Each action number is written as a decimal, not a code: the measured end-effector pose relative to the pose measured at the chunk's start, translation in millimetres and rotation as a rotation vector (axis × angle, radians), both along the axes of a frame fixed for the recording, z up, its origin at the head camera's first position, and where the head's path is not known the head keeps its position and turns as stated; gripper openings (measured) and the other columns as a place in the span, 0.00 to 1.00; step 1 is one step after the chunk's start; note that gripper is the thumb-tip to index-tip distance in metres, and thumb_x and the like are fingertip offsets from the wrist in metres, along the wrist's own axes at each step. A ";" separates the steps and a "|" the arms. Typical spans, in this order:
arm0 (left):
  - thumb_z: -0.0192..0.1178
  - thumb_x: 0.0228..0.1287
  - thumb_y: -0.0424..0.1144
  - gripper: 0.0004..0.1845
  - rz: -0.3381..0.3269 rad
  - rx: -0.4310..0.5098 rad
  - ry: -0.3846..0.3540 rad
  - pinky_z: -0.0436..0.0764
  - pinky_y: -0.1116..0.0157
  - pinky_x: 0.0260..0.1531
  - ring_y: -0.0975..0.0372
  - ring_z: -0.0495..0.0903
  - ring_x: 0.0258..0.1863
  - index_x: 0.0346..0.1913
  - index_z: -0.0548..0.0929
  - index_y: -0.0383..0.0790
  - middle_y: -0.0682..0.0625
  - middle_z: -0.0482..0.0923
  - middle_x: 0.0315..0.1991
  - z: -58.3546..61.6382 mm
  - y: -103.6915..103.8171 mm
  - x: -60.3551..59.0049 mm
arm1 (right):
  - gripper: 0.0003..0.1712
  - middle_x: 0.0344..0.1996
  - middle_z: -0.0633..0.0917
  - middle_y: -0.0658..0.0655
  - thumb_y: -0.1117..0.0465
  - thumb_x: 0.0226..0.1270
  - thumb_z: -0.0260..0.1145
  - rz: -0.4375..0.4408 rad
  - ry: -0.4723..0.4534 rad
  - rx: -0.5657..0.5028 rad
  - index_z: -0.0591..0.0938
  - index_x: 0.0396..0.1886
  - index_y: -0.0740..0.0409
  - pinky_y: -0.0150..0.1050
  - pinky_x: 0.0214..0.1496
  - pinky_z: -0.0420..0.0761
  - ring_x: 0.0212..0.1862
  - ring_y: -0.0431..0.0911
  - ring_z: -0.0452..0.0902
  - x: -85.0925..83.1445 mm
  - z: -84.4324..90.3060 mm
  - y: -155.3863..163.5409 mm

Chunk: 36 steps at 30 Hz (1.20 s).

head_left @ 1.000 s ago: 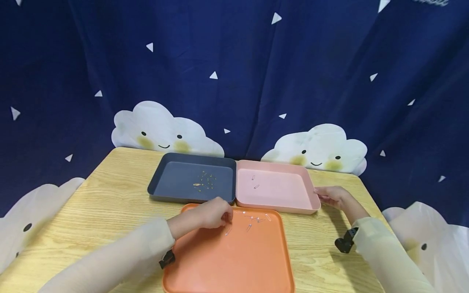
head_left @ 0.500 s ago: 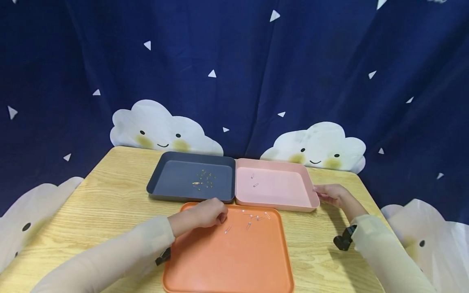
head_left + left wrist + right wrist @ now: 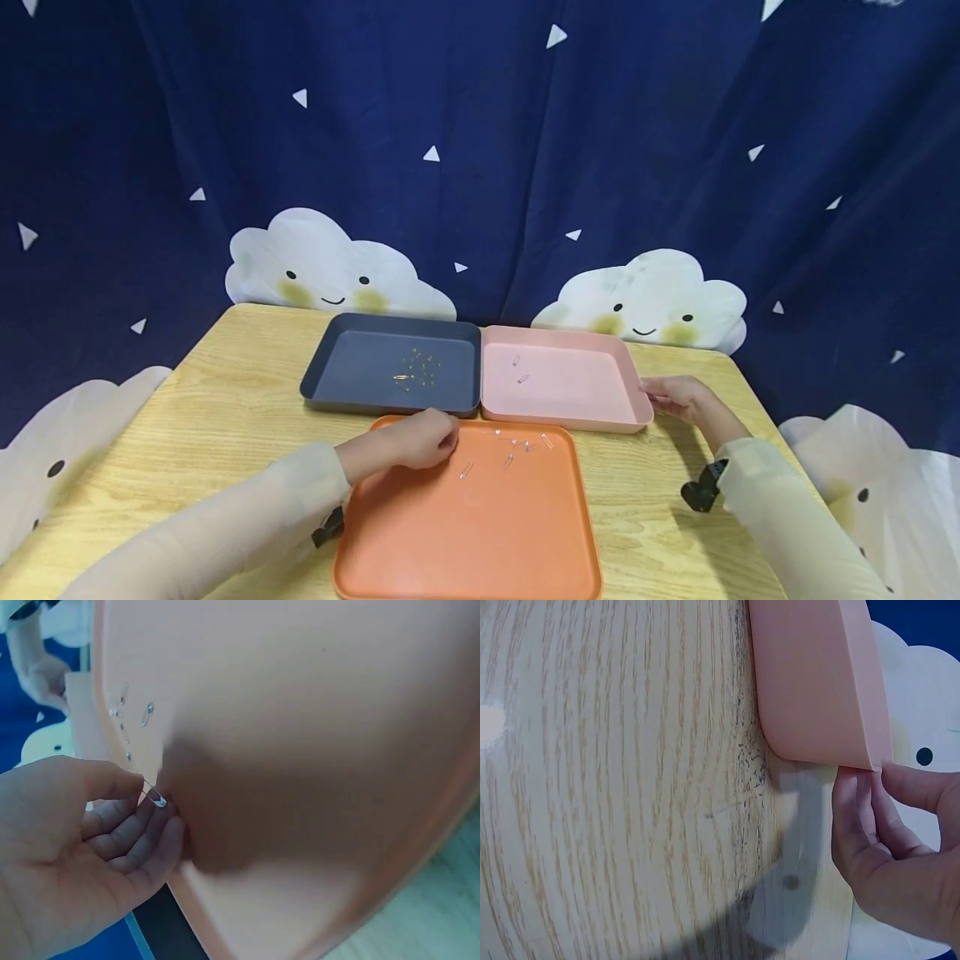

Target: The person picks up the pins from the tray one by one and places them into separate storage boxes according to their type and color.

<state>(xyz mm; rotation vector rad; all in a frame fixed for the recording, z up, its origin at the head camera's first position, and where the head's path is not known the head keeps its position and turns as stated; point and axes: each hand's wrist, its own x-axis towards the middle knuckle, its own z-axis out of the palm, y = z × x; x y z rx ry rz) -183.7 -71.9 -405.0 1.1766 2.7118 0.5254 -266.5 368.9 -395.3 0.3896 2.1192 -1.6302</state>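
My left hand (image 3: pixel 423 439) hovers over the far left part of the orange tray (image 3: pixel 465 542). In the left wrist view it pinches a small silver safety pin (image 3: pixel 154 797) between thumb and fingertips. Several more silver pins (image 3: pixel 521 444) lie on the orange tray to its right, and one pin (image 3: pixel 466 471) lies just below the hand. My right hand (image 3: pixel 675 397) holds the right edge of the pink tray (image 3: pixel 592 400), thumb at the rim (image 3: pixel 877 761) and fingers on the outer wall.
A dark blue tray (image 3: pixel 352 371) with several gold pins (image 3: pixel 417 372) stands left of the pink tray, which holds two silver pins (image 3: pixel 520 370). All three trays sit on a wooden table (image 3: pixel 225 417). A blue curtain with clouds hangs behind.
My left hand has drawn a little to the left, away from the cluster of pins, with a pin pinched in it. The right hand has stayed at the pink tray.
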 end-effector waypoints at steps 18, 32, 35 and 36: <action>0.55 0.62 0.21 0.09 0.358 0.537 -0.859 0.89 0.66 0.34 0.65 0.81 0.26 0.43 0.79 0.19 0.33 0.85 0.37 -9.6 4.8 -9.0 | 0.21 0.25 0.84 0.43 0.66 0.69 0.59 0.001 0.002 0.007 0.74 0.57 0.74 0.26 0.37 0.84 0.31 0.34 0.80 4.0 -2.4 -0.3; 0.55 0.63 0.22 0.16 0.386 0.635 -1.121 0.88 0.67 0.40 0.65 0.82 0.28 0.53 0.75 0.17 0.47 0.83 0.30 -0.7 9.7 -10.0 | 0.19 0.24 0.83 0.43 0.64 0.70 0.59 -0.024 0.000 0.045 0.76 0.56 0.72 0.26 0.36 0.84 0.31 0.34 0.80 1.6 -5.6 -1.2; 0.55 0.61 0.21 0.17 0.378 0.633 -1.139 0.88 0.66 0.42 0.65 0.82 0.29 0.54 0.74 0.17 0.48 0.83 0.30 2.7 11.7 -11.5 | 0.27 0.24 0.83 0.42 0.63 0.69 0.60 -0.031 -0.003 0.058 0.69 0.62 0.75 0.26 0.36 0.84 0.31 0.34 0.79 -0.3 -6.2 -1.5; 0.55 0.61 0.21 0.17 0.374 0.627 -1.138 0.88 0.66 0.42 0.65 0.82 0.29 0.54 0.75 0.17 0.48 0.83 0.30 3.9 12.6 -12.3 | 0.29 0.24 0.83 0.42 0.63 0.69 0.60 -0.035 -0.004 0.060 0.68 0.64 0.76 0.26 0.36 0.84 0.31 0.33 0.79 -0.6 -6.0 -1.6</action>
